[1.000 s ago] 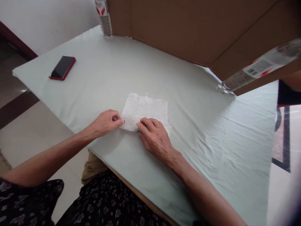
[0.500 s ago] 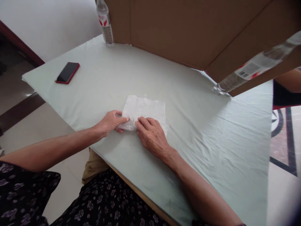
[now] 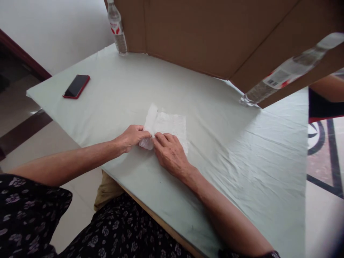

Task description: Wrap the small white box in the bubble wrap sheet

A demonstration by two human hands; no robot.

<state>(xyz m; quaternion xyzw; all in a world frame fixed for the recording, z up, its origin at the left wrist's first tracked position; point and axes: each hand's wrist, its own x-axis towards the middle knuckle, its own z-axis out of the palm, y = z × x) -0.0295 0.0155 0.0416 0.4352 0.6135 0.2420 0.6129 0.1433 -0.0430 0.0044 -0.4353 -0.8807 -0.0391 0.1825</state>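
A whitish, translucent sheet that looks like bubble wrap point(image 3: 172, 123) lies on the table in front of me. Its left side is folded up and creased. My left hand point(image 3: 135, 137) pinches the near left corner between thumb and fingers. Close beside it, my right hand point(image 3: 170, 152) rests on the sheet with bent fingers, gripping the near part by the fold. Its thumb and the underside of the sheet are hidden.
A pale green cloth covers the table point(image 3: 220, 172). A phone point(image 3: 77, 86) in a red case lies at the left. A brown cardboard panel point(image 3: 182, 39) stands behind, with a water bottle point(image 3: 117, 32) at its left and another bottle point(image 3: 285, 75) at its right. A person's arm point(image 3: 328, 87) shows at far right.
The left edge of the bubble wrap has been lifted and folded over toward the right. My left hand has shifted slightly right with it. The right hand stays nearly in place.
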